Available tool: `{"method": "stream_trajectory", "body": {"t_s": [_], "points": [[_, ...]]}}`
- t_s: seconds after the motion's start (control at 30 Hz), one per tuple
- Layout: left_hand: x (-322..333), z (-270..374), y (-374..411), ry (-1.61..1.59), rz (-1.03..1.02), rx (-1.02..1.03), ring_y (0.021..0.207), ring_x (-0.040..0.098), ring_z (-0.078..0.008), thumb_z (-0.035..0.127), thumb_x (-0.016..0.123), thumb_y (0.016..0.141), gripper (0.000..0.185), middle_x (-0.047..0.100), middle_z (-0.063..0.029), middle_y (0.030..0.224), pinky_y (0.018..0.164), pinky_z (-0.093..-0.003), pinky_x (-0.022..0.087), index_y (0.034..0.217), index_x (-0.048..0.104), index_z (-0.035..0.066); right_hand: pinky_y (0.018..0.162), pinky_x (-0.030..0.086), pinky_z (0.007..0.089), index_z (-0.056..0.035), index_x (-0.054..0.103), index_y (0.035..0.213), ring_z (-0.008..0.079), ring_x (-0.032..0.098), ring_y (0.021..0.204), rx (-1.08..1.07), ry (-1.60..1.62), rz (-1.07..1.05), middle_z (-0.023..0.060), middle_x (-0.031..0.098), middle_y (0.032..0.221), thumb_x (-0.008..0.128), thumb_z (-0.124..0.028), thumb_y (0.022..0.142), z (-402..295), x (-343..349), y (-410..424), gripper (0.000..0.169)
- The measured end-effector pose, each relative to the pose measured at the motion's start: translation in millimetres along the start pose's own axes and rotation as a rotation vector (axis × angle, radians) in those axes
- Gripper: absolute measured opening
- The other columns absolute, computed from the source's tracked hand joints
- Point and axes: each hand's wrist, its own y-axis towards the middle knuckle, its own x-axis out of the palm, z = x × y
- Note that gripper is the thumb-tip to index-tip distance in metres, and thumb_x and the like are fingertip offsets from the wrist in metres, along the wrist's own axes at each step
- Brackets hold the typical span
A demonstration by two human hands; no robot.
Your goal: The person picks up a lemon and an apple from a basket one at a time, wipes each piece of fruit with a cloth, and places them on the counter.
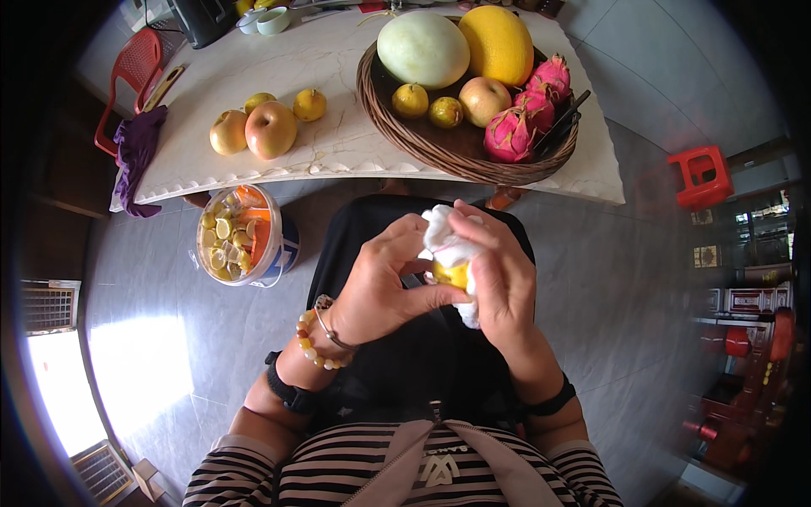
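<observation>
Above my lap, my left hand (386, 272) grips a small yellow citrus fruit (451, 274) between thumb and fingers. My right hand (504, 272) presses a white cloth (447, 237) around the same fruit; the cloth covers its top and right side. Part of the yellow peel shows between my thumbs. Beyond my hands, a round wicker basket (405, 149) stands on the table. In it lie a pale green melon (423, 49), a yellow melon (497, 44), an apple (485, 101), two small yellow-green fruits (410, 100) and several dragon fruits (509, 134).
On the marble-look table (329, 149) sit two apples (271, 130) and two small yellow fruits (310, 104). A bucket (279, 253) of halved lemons and wrappers stands on the floor at left. A purple cloth (137, 152) hangs over the table edge. A red stool (702, 176) is at right.
</observation>
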Motion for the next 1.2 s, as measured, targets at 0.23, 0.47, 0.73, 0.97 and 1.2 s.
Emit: {"method": "stream_trajectory", "body": {"t_s": [0.23,0.47,0.73,0.97,1.2], "points": [[16.0,-7.5,2.5,-0.439,0.187,-0.018,0.117,0.051,-0.0204,0.0,0.076,0.072,0.049,0.051,-0.0095,0.123,0.097,-0.0351,0.047,0.115,0.052,0.0,0.098,0.038,0.0288,0.0072,0.043,0.13,0.0173,0.05,0.113,0.428,0.559,0.2,0.0144,0.053,0.124,0.031,-0.027,0.103,0.8,9.5,-7.3,0.046],[16.9,-11.0,2.6,-0.38,0.143,-0.139,0.11,0.053,-0.0167,0.001,0.075,0.074,0.05,0.05,-0.007,0.118,0.089,-0.0304,0.052,0.119,0.056,0.004,0.1,0.036,0.0303,0.0061,0.038,0.134,0.019,0.047,0.118,0.247,0.303,0.209,0.014,0.046,0.131,0.03,-0.031,0.102,7.7,13.1,-17.1,0.049],[12.4,-17.7,3.1,-0.407,0.086,-0.168,0.11,0.052,-0.0174,0.006,0.079,0.071,0.061,0.051,-0.0066,0.12,0.094,-0.035,0.049,0.126,0.052,0.003,0.102,0.036,0.0326,0.0043,0.033,0.138,0.0202,0.046,0.121,0.538,0.74,0.266,0.0153,0.043,0.134,0.029,-0.04,0.101,0.1,17.4,-13.5,0.057],[8.2,-14.4,0.6,-0.526,0.021,-0.218,0.108,0.054,-0.0154,0.004,0.07,0.081,0.056,0.053,-0.0075,0.122,0.092,-0.0305,0.047,0.132,0.045,0.0,0.103,0.034,0.0455,-0.0062,0.054,0.127,0.0382,0.046,0.12,-0.134,-0.326,0.143,0.0246,0.043,0.134,0.054,-0.015,0.091,-2.8,9.3,-7.3,0.037],[6.6,5.8,6.4,0.015,0.078,-0.063,0.093,0.06,-0.0184,0.002,0.072,0.076,0.038,0.054,-0.0114,0.109,0.08,-0.0298,0.054,0.111,0.058,-0.004,0.088,0.048,0.0383,-0.0064,0.059,0.12,0.0388,0.059,0.104,-0.13,-0.237,0.171,0.0239,0.054,0.121,0.059,-0.014,0.089,7.3,10.1,-0.9,0.032]]}}
